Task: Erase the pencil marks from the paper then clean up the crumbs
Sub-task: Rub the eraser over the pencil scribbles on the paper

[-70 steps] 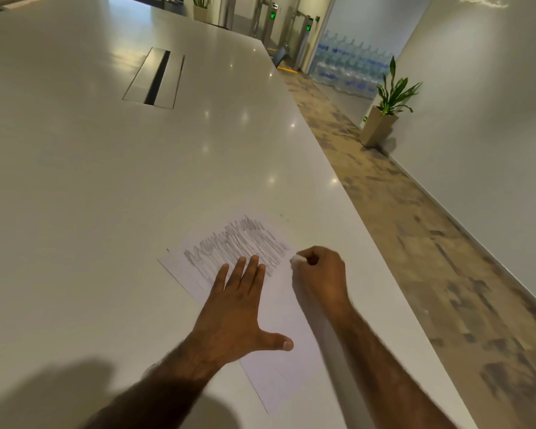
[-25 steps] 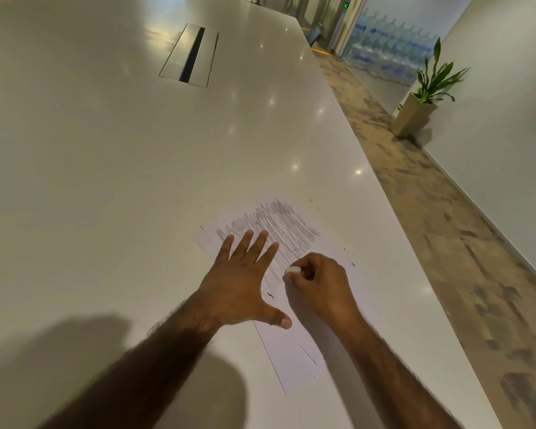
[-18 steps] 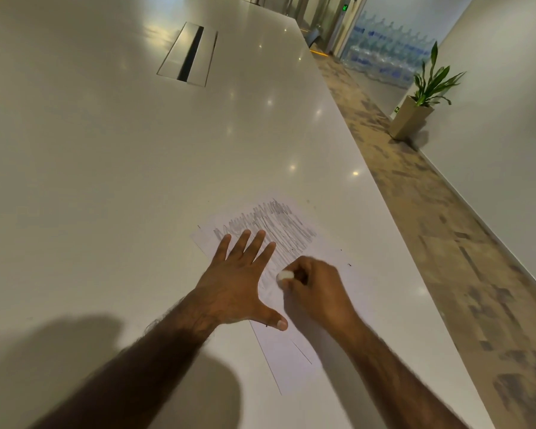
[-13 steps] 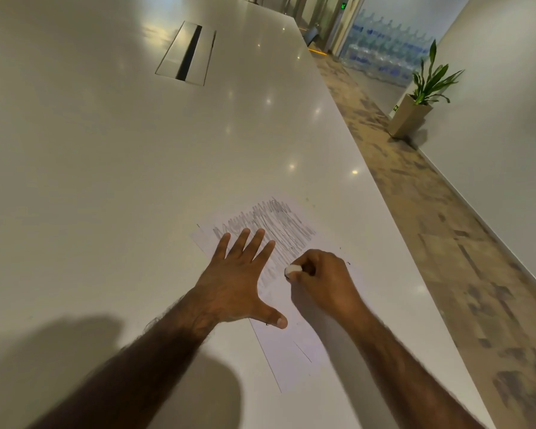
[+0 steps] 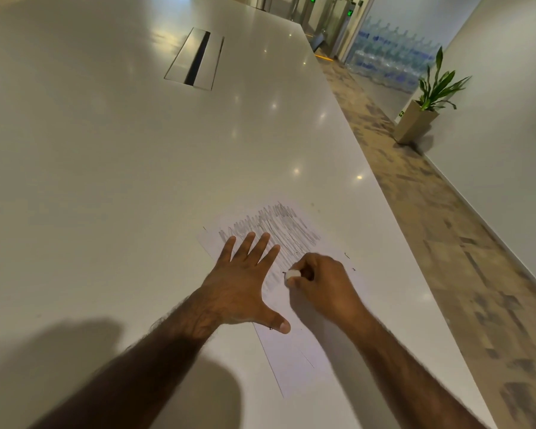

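Near the white table's point(image 5: 136, 181) right edge, thin floppy white paper sheet point(image 5: 294, 360) with grey pencil scribble point(image 5: 279, 230) looks slide-prone, so left hand point(image 5: 239, 286) presses fingers spread while right hand point(image 5: 322, 286) pinches small white eraser point(image 5: 292, 274).

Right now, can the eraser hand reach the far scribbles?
Probably yes. The right hand, gripping the eraser, is beside the pencil scribbles with nothing between; the left hand covers only their left part.
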### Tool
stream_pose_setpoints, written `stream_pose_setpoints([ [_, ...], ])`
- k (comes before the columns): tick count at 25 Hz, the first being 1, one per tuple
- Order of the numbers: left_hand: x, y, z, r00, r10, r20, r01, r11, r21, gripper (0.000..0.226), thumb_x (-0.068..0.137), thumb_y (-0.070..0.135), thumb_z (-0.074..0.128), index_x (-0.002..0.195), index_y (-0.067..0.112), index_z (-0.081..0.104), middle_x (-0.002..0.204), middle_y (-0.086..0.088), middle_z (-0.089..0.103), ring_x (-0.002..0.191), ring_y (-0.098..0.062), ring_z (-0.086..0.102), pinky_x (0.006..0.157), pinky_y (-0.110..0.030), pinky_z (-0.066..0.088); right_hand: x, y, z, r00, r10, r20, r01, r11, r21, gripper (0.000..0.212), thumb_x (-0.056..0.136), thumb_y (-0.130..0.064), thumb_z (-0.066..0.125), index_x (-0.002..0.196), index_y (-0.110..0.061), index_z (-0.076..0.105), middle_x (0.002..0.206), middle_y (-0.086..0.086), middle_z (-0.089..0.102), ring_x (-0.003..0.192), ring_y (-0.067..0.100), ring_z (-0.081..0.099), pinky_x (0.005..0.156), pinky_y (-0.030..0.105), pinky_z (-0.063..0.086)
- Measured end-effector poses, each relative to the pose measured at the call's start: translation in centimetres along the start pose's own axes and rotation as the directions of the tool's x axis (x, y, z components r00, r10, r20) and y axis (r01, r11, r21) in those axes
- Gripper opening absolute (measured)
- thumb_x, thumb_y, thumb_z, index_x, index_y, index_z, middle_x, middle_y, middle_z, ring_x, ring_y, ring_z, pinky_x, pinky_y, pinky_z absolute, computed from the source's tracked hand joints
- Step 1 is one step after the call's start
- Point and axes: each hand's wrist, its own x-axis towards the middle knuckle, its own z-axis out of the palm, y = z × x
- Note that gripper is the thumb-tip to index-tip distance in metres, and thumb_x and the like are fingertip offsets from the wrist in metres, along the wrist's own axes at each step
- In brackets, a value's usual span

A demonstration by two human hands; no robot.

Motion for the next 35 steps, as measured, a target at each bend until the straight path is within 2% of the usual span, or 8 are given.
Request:
stream_pose_setpoints([
  [2, -0.1, -0.1, 0.0, 1.000, -0.002, -0.019, 0.002, 1.000, 0.002, 0.135, 0.068, 0.095, 0.051, 0.158, 0.031, -0.026, 0.162, 0.001, -0.039, 0.148, -0.022, -0.038, 0.122, -0.055, -0.016, 0.1, -0.4, 0.3, 0.994, -0.047, 0.097, 0.049, 0.999, -0.019, 0.004, 0.090, -0.015, 0.069, 0.087, -0.017, 0.070, 0.081, -0.008, 0.069, 0.074, 0.008, 0.065, 0.066, 0.027, 0.056],
  [14, 0.0, 0.2, 0.2, 0.999, -0.012, -0.053, 0.014, 1.000, 0.020, 0.126, 0.077, 0.090, 0.050, 0.158, 0.027, -0.024, 0.163, -0.001, -0.036, 0.150, -0.024, -0.034, 0.122, -0.056, -0.014, 0.6, -0.7, 1.0, 0.999, -0.035, 0.038, 0.036, 0.999, -0.021, 0.004, 0.090, -0.014, 0.070, 0.087, -0.012, 0.070, 0.080, -0.002, 0.070, 0.070, 0.011, 0.065, 0.064, 0.030, 0.056],
  [18, 0.2, 0.1, 0.2, 0.998, -0.019, -0.063, 0.018, 1.000, -0.004, 0.132, 0.070, 0.098, 0.043, 0.159, 0.026, -0.024, 0.162, 0.001, -0.038, 0.150, -0.023, -0.034, 0.122, -0.054, -0.018, 0.5, -0.5, 0.9, 0.999, 0.020, -0.037, -0.020, 1.000, -0.008, 0.006, 0.090, -0.020, 0.073, 0.087, -0.015, 0.071, 0.082, -0.006, 0.069, 0.073, 0.009, 0.064, 0.063, 0.019, 0.051],
  [22, 0.2, 0.1, 0.3, 0.998, -0.017, -0.061, 0.018, 1.000, 0.010, 0.127, 0.077, 0.089, 0.051, 0.159, 0.026, -0.024, 0.164, 0.000, -0.036, 0.150, -0.024, -0.034, 0.122, -0.054, -0.017, 0.6, -1.0, 1.1, 0.997, -0.027, 0.073, 0.031, 0.998, -0.052, 0.002, 0.091, -0.014, 0.069, 0.090, -0.013, 0.070, 0.082, -0.007, 0.067, 0.069, 0.005, 0.061, 0.060, 0.016, 0.048],
  [25, 0.1, 0.2, 0.3, 0.997, -0.016, -0.072, 0.015, 1.000, -0.009, 0.131, 0.071, 0.097, 0.044, 0.158, 0.027, -0.024, 0.161, 0.001, -0.038, 0.150, -0.023, -0.035, 0.122, -0.053, -0.019, 1.0, -1.0, 1.0, 0.997, 0.041, -0.066, -0.040, 0.999, 0.012, 0.008, 0.090, -0.018, 0.071, 0.084, -0.014, 0.069, 0.079, -0.007, 0.066, 0.069, 0.005, 0.060, 0.059, 0.017, 0.043],
  [28, 0.0, 0.1, 0.2, 0.997, -0.006, -0.082, 0.006, 1.000, 0.005, 0.122, 0.083, 0.080, 0.055, 0.159, 0.025, -0.023, 0.164, -0.001, -0.035, 0.151, -0.023, -0.033, 0.122, -0.053, -0.018, 0.7, -1.3, 1.8, 0.997, -0.038, 0.068, 0.044, 0.996, -0.082, 0.005, 0.090, -0.013, 0.068, 0.086, -0.011, 0.069, 0.076, -0.006, 0.063, 0.066, 0.004, 0.056, 0.057, 0.015, 0.040],
  [31, 0.1, 0.1, 0.2, 0.996, -0.008, -0.084, 0.007, 1.000, -0.018, 0.131, 0.071, 0.096, 0.044, 0.159, 0.027, -0.023, 0.162, 0.002, -0.037, 0.150, -0.023, -0.034, 0.122, -0.052, -0.019, 1.1, -1.3, 1.4, 0.998, 0.029, -0.052, -0.030, 0.999, -0.017, 0.008, 0.089, -0.017, 0.071, 0.083, -0.014, 0.070, 0.078, -0.005, 0.067, 0.069, 0.007, 0.062, 0.057, 0.019, 0.044],
  [35, 0.1, 0.0, 0.3, 0.996, -0.009, -0.086, 0.008, 1.000, -0.005, 0.125, 0.078, 0.088, 0.051, 0.159, 0.027, -0.022, 0.164, 0.000, -0.034, 0.151, -0.023, -0.032, 0.123, -0.054, -0.016, 1.3, -1.4, 1.5, 0.999, -0.005, 0.049, 0.009, 0.998, -0.068, 0.009, 0.090, -0.018, 0.071, 0.089, -0.010, 0.070, 0.078, -0.007, 0.065, 0.071, 0.007, 0.062, 0.066, 0.019, 0.051],
])
